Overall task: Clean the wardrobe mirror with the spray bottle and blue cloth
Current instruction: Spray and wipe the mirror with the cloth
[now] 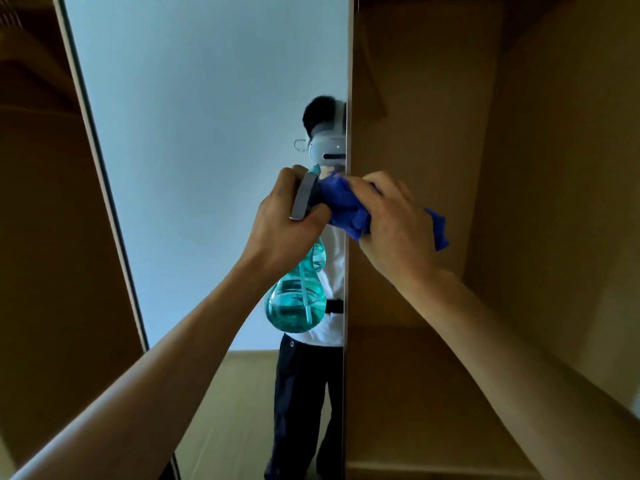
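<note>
Dim, soft even light, dark corners (wide-angle bending), sharp centre

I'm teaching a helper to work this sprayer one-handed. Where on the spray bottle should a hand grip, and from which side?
Grip the spray bottle at the narrow neck under its grey head, coming from the side facing the person, as the left hand does. The body swells wide below, so the neck likely suits a wrapped grip. The right hand bunches the blue cloth at the front.

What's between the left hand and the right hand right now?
Head view: the bunched blue cloth, gripped by the right hand, fills the gap up to the spray bottle that the left hand holds.
</note>
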Demonstrator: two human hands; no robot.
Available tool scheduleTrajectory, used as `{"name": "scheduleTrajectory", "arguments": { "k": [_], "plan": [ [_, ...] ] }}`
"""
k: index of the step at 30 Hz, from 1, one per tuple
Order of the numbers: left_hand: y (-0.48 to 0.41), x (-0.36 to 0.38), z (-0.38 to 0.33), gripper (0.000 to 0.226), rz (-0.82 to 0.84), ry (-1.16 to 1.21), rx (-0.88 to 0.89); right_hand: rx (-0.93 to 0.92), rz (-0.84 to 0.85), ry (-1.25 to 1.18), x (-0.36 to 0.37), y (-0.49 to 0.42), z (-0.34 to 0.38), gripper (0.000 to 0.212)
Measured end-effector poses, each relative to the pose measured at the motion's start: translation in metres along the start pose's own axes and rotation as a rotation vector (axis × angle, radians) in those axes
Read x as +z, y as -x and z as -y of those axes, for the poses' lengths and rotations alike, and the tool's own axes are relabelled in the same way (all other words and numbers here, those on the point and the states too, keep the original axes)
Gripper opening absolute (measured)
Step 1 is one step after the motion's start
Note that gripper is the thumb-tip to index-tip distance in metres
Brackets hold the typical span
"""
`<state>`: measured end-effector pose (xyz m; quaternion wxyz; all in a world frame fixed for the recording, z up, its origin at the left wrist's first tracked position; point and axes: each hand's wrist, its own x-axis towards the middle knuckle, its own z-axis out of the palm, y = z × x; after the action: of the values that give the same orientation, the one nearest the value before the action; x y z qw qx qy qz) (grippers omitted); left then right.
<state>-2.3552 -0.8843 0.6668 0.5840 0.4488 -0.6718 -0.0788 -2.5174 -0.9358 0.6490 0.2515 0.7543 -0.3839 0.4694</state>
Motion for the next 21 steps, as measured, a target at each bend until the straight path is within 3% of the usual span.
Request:
{"name": "scheduleTrajectory", "arguments": {
  "k": [4,8,12,21],
  "plan": [
    [0.032,0.016,0.025,0.028,-0.001,0.000,-0.036,0.059,0.057,-0.028,0.017,0.047,0.004,0.066],
    [0.073,0.029,0.046,0.038,0.036,0.094,-0.129,0.118,0.110,-0.050,0.035,0.096,0.009,0.069],
    [0.106,0.043,0.073,0.023,0.059,0.096,-0.228,0.162,0.162,-0.069,0.053,0.140,0.012,0.070],
    [0.176,0.071,0.124,0.024,0.076,0.086,-0.383,0.308,0.317,-0.103,0.085,0.228,0.026,0.071]
  ]
}}
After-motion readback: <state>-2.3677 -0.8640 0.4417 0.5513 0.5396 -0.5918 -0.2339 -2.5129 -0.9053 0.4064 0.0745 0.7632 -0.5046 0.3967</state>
